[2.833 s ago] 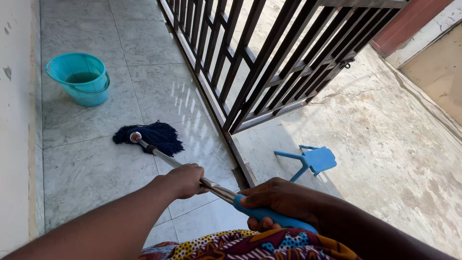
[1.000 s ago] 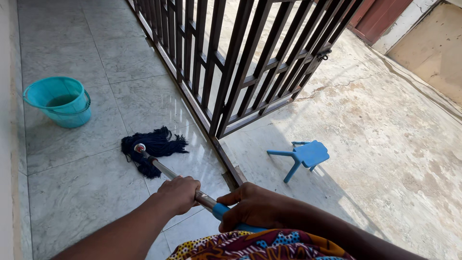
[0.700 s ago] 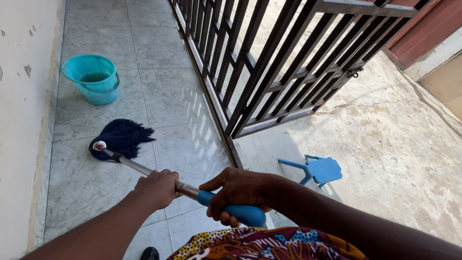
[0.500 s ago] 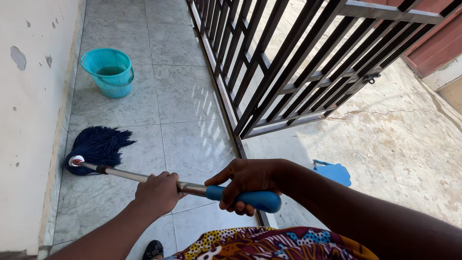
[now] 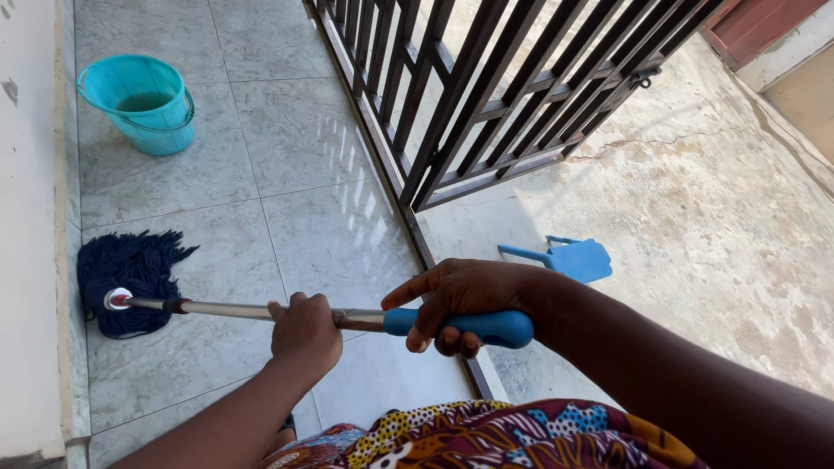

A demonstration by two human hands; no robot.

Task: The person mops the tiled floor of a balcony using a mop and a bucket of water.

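Blue foam wraps the end of the mop handle [image 5: 261,310], and there our right hand [image 5: 465,295] grips it: the fingers [image 5: 427,323] curl down over the blue grip [image 5: 482,326] and shut around it, while the forefinger sticks out along the shaft. Our left hand [image 5: 306,328] sits further down on the bare metal tube, its fingers closed tight around the pole from above. We hold the handle almost level across the view, pointing left. At its far end the dark blue mop head [image 5: 129,271] lies spread on the pale tiled floor [image 5: 304,156], right against the foot of the white wall [image 5: 30,217]. Beyond it, well apart, a turquoise bucket [image 5: 143,104] stands on the tiles. A dark metal gate [image 5: 486,95] stands to the right of the tiles, and past it a small blue stool [image 5: 569,258] lies tipped over on the concrete
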